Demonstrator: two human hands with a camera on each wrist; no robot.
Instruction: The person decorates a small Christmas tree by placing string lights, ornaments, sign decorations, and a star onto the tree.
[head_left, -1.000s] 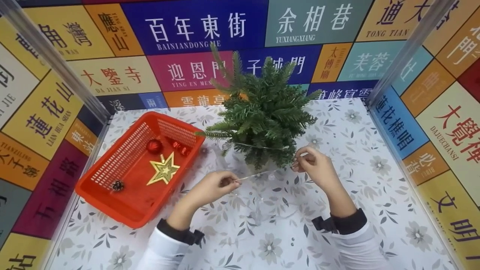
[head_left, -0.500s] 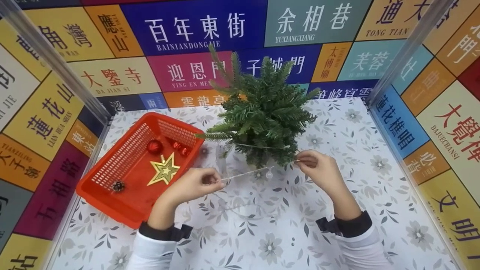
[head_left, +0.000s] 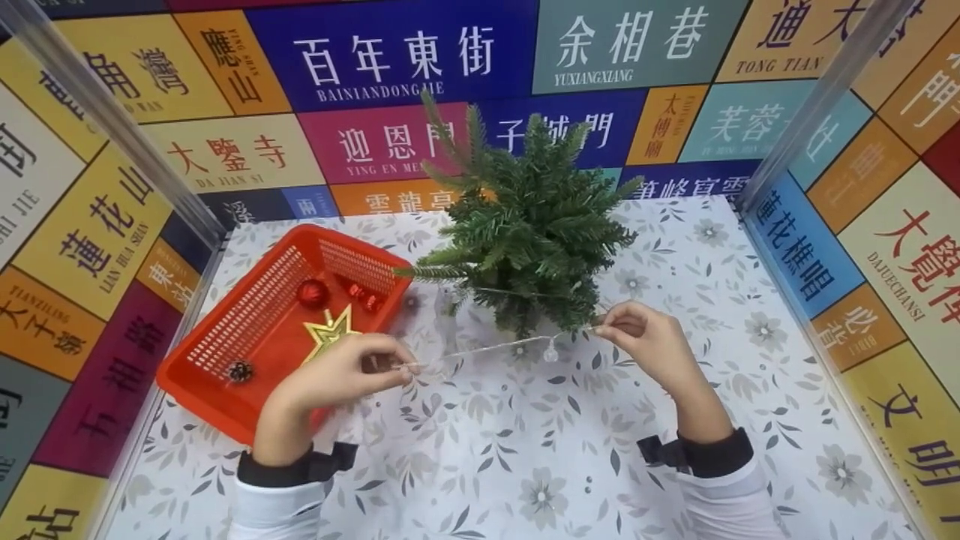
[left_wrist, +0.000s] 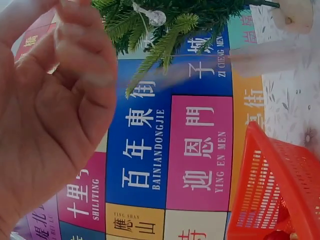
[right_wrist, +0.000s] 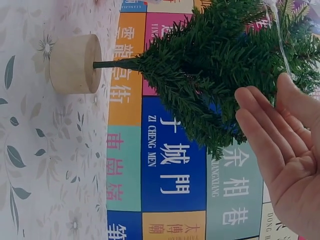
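A small green artificial Christmas tree (head_left: 540,217) stands on the table, on a round wooden base (right_wrist: 75,64). In front of its lower branches, a thin clear light string (head_left: 480,349) stretches between my hands. Thumb and fingertips of my left hand (head_left: 330,379) pinch one part of it, over the right side of the red basket. My right hand (head_left: 654,341) pinches the other part by the tree's lower right branches. A clear bulb (head_left: 551,351) dangles from the string close to the right hand. Another stretch of string (head_left: 502,291) crosses the lower branches.
The red plastic basket (head_left: 217,412) stands left of the tree. Inside are a gold star (head_left: 328,334), a shiny red ball (head_left: 312,293), small red ornaments (head_left: 364,296) and a pine cone (head_left: 240,371). Sign-covered panels (head_left: 405,52) enclose the table at the back and sides.
My left hand has moved left, toward the basket, and now hides part of the star. The string between the hands has lengthened; my right hand has shifted slightly right.
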